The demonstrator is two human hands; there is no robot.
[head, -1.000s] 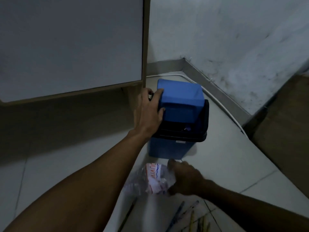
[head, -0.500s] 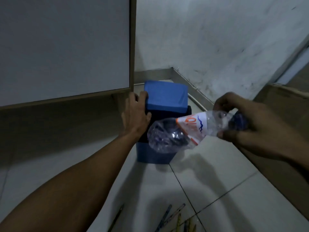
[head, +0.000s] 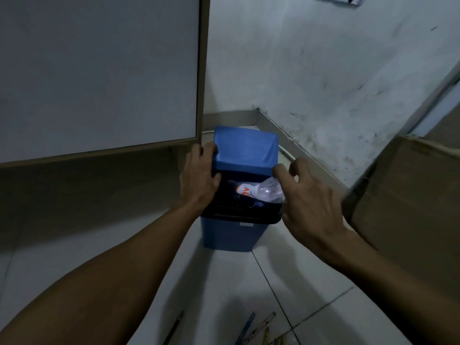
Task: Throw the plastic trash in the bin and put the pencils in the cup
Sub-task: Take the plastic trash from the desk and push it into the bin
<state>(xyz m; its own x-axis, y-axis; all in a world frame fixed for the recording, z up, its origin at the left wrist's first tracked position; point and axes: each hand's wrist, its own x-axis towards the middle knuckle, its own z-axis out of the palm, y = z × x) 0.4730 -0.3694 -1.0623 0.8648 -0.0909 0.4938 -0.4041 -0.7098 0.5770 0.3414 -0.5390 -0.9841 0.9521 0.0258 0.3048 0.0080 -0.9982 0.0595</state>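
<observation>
A: Start at the bottom edge of the frame. What's lying there?

B: The pencils (head: pixel 251 328), loose on the floor tiles (head: pixel 311 282), with one more off by itself at lower centre-left. None are gathered, and I can't see a cup anywhere.

A: And higher up, mid-frame?

B: The right hand (head: pixel 308 202) hovers over the right rim of the blue bin (head: pixel 234 235), fingers spread and slack, holding nothing. The left hand (head: pixel 199 180) is clamped on the left edge of the blue swing lid (head: pixel 245 150), tipping it back so the mouth stays open. The plastic bottle (head: pixel 258 192) sits just inside that opening, label and clear body showing, not fully sunk.

A: How should this step be finished?

B: I'd keep the lid pinned until the bottle drops below the black collar; a crumpled bottle can spring and wedge under the flap. A light push from the right fingers would probably seat it, then ease the lid shut.

A: What changed from half a second ago?

B: Then the right hand gripped the bottle by its neck in the air beside the bin. Now it has let go and the bottle is in the mouth. The left hand hasn't shifted. Farther back, the cardboard box (head: pixel 408 195) at right and the scuffed wall (head: pixel 323 70) look the same.
</observation>
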